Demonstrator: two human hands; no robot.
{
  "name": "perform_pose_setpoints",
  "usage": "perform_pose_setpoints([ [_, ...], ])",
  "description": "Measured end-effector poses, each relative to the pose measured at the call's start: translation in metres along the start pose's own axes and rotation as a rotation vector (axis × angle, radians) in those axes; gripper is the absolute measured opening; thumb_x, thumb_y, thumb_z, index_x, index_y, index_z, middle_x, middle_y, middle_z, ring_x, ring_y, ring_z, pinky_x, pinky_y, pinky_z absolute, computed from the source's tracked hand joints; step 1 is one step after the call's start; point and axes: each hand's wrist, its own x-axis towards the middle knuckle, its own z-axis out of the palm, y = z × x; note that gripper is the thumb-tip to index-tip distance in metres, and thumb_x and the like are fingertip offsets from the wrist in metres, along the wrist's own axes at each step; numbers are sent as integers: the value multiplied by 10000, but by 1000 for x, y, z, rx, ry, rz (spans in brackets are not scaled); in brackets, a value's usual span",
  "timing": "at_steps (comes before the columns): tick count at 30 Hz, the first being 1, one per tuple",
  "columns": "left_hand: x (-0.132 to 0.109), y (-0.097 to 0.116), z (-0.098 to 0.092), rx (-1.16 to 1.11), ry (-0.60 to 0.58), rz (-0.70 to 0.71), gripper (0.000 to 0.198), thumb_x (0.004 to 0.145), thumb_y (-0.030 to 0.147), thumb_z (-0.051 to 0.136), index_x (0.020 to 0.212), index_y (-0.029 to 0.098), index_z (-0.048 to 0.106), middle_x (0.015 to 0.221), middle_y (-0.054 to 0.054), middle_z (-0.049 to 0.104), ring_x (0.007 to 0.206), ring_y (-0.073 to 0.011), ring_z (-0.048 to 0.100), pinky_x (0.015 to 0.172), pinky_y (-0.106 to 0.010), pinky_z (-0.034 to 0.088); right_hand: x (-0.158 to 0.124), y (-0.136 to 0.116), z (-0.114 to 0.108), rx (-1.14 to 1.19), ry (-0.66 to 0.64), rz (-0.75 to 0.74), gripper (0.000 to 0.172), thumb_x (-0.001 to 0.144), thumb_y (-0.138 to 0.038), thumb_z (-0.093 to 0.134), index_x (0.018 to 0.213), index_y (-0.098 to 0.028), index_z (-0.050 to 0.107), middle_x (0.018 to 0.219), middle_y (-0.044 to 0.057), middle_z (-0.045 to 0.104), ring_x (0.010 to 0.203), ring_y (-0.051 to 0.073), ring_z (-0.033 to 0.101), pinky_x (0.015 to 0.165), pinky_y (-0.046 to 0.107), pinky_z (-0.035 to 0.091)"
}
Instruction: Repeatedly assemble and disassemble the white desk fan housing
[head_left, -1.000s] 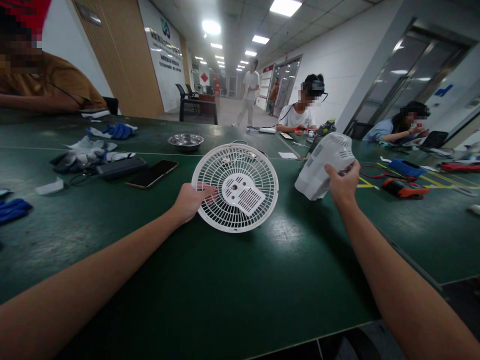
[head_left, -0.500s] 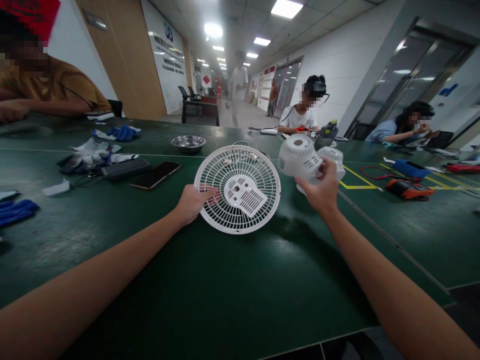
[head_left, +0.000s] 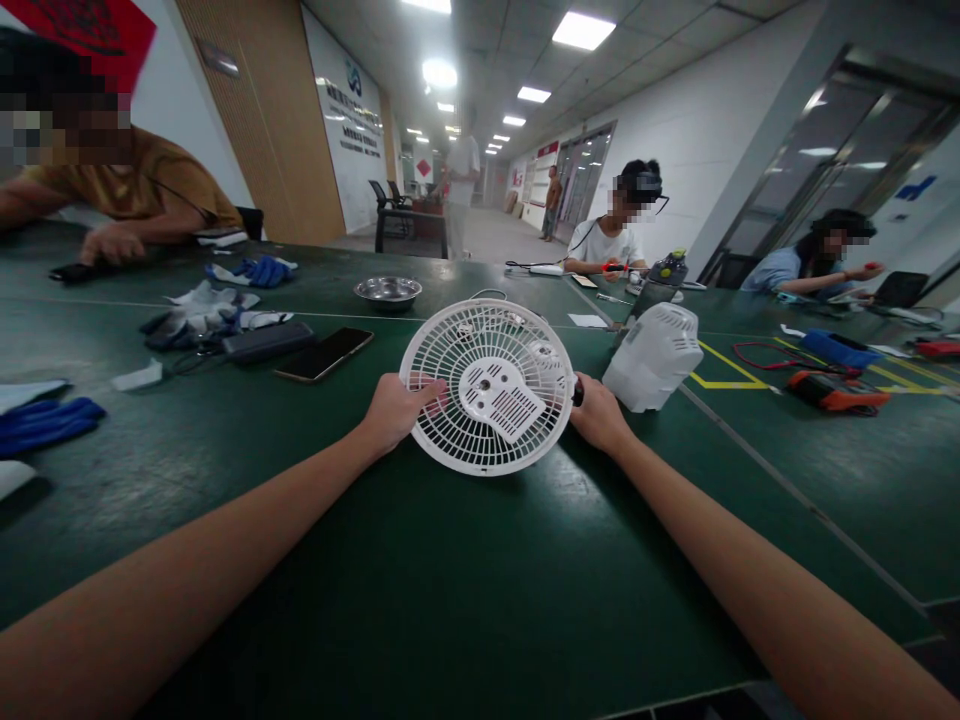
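At the left of the green worktop (head_left: 465, 580), a blue-and-white glove (head_left: 52, 425) lies well apart from the hands; next come a smartphone (head_left: 324, 355) and, beyond it, a steel bowl (head_left: 388, 291). The left hand (head_left: 395, 410) holds the left rim of a white fan grille (head_left: 487, 388), thumb over the bars, slotted centre facing the wearer. The right hand (head_left: 600, 415) is at the opposite rim, beside a small dark piece (head_left: 577, 391) (whether it grips this or the grille cannot be told). Just right, a vented white housing (head_left: 651, 360) rests untouched. Status: grille and housing separate, not joined; parts behind the grille only partly visible. Further right lies an orange-and-black multimeter (head_left: 834, 390).
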Motion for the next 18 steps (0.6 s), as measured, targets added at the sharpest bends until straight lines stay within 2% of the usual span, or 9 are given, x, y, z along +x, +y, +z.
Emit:
perform_pose_setpoints([
  [3,-4,4,1,45,17,47,134,815,283,763,859,156,760,795,-82,770,710,-229,740,669,-379,618,-2,-7,-8,-12,107,-124,649,837,-444,665,1399,-137,560,1360,218,591,1275,401,525,1085,598,397],
  [6,-9,11,3,95,44,92,130,824,293,757,829,163,761,778,-75,768,694,-224,735,669,-374,617,-11,-21,-20,218,155,-256,437,875,-420,624,1246,-200,695,1297,141,642,1228,352,567,1107,539,406],
  [8,-13,15,5,119,79,129,142,822,307,761,827,165,759,784,-74,771,714,-235,743,682,-380,621,-21,-35,-24,516,28,-188,340,895,-465,605,1081,-224,758,1142,92,714,1107,325,641,1053,510,465],
  [9,-14,16,5,130,103,149,151,820,315,765,834,165,758,783,-73,772,723,-242,747,686,-383,622,-27,-42,-24,692,-84,-104,345,903,-499,590,1029,-229,764,1053,75,739,1041,315,671,1013,505,496],
  [12,-18,18,5,172,184,222,173,813,330,770,850,161,754,778,-67,771,740,-248,750,710,-380,619,-43,-63,-18,1150,-488,165,434,917,-588,514,1101,-249,714,1007,57,766,987,301,705,910,502,556],
  [14,-20,19,5,205,207,271,183,811,341,771,846,162,750,779,-66,769,748,-244,746,735,-373,612,-51,-74,-13,1315,-649,251,449,911,-606,504,1148,-268,680,1058,51,768,1037,289,704,907,490,564],
  [16,-21,19,5,215,196,307,198,816,358,763,841,163,744,772,-63,761,740,-242,737,730,-371,606,-55,-81,-8,1415,-644,262,412,897,-584,543,1158,-288,663,1098,37,766,1092,275,693,941,483,554],
  [18,-20,19,6,187,163,323,233,833,393,745,853,161,733,766,-62,748,722,-241,722,709,-374,598,-56,-85,-5,1487,-547,249,371,877,-547,593,1147,-301,661,1118,25,763,1133,271,677,975,489,541],
])
